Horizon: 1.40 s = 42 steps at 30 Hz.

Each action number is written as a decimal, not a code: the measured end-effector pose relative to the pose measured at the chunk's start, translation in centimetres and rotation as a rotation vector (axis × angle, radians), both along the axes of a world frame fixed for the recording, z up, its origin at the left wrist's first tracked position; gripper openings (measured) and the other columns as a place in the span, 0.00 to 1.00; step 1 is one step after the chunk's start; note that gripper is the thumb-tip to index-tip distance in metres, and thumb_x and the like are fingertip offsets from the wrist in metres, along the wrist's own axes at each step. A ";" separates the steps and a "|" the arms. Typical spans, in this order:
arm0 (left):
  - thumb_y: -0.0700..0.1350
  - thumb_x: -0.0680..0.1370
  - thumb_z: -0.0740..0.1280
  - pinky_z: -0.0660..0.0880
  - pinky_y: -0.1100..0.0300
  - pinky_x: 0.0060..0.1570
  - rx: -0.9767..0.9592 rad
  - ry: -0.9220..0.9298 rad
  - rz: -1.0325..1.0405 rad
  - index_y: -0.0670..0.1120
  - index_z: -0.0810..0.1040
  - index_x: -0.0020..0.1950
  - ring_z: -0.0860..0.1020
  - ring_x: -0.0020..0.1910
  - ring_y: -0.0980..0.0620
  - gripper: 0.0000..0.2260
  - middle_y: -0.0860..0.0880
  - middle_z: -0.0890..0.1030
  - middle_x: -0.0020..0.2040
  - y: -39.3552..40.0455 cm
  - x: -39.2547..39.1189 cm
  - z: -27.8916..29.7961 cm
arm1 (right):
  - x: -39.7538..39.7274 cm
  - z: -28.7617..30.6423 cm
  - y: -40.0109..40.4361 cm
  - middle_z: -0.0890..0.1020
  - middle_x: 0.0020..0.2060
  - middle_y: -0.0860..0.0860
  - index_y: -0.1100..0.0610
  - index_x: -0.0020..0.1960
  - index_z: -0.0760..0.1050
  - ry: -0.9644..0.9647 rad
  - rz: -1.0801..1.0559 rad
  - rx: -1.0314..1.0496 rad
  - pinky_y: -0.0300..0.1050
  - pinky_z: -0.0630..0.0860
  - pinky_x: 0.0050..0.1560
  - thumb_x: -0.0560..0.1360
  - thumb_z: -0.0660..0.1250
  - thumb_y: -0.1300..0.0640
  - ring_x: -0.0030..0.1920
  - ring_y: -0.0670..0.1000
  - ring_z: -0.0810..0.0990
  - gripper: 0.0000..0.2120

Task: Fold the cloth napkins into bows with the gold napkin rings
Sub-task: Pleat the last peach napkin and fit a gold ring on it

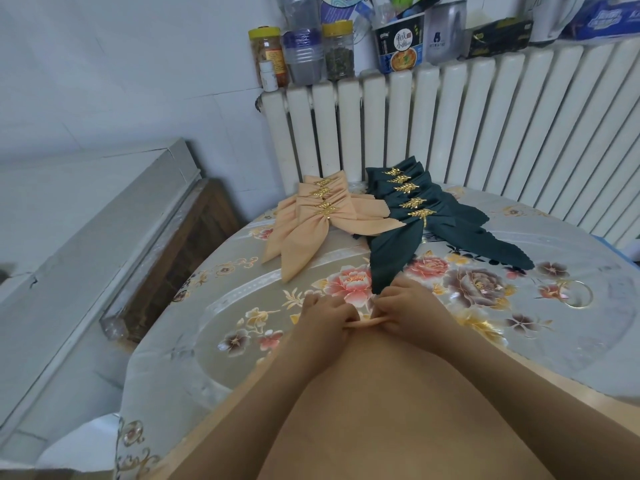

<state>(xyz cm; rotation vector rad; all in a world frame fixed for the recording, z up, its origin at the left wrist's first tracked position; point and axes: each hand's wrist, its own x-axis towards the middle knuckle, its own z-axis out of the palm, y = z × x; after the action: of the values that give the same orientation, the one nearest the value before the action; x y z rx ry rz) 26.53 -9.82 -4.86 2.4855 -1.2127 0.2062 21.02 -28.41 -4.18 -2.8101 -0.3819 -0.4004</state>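
Peach napkin (398, 393) pinched at its far edge, left hand (325, 315) fingers curled shut, right hand (407, 308) likewise.

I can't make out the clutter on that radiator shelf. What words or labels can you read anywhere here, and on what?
"重庆小面": on the instant noodle cup on the radiator.
Clear tumbler: a small bear logo over a line of print, too small to read.
Blue packet at top right: white characters, too blurred to read.
Yellow-lidded jar: orange label, print illegible.
Napkins, rings, tablecloth: no text.
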 end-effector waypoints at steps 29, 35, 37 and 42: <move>0.48 0.64 0.70 0.70 0.59 0.40 -0.026 0.074 0.217 0.51 0.82 0.35 0.76 0.38 0.52 0.03 0.54 0.77 0.37 1.1 -3.5 1.6 | -4.7 0.2 2.0 0.78 0.32 0.43 0.48 0.32 0.78 -0.069 -0.258 0.039 0.41 0.53 0.46 0.56 0.80 0.54 0.40 0.51 0.78 0.11; 0.48 0.60 0.77 0.66 0.64 0.36 -0.097 0.106 0.196 0.52 0.83 0.32 0.76 0.36 0.55 0.05 0.54 0.80 0.34 2.6 -5.5 0.5 | -7.3 0.2 2.3 0.81 0.39 0.45 0.49 0.40 0.81 0.044 -0.215 0.103 0.46 0.62 0.49 0.67 0.73 0.55 0.48 0.52 0.75 0.02; 0.51 0.66 0.75 0.66 0.65 0.41 -0.032 0.209 0.216 0.53 0.85 0.39 0.75 0.43 0.56 0.05 0.54 0.80 0.39 2.8 -6.2 0.9 | -8.0 0.0 2.2 0.80 0.45 0.45 0.50 0.46 0.81 0.140 -0.215 0.085 0.44 0.61 0.53 0.71 0.69 0.48 0.51 0.48 0.70 0.07; 0.58 0.73 0.68 0.60 0.65 0.31 -0.034 0.475 0.216 0.51 0.76 0.30 0.66 0.30 0.56 0.16 0.53 0.69 0.28 3.3 -6.7 1.7 | -8.2 0.2 1.9 0.79 0.45 0.45 0.52 0.48 0.81 0.165 -0.191 0.118 0.39 0.60 0.45 0.74 0.66 0.45 0.47 0.44 0.68 0.11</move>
<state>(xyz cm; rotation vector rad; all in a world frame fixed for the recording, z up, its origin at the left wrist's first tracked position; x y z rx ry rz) 19.81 -6.49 -3.17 2.4374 -0.7413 -0.2927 12.80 -26.54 -3.97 -2.7459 -0.0530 -0.2199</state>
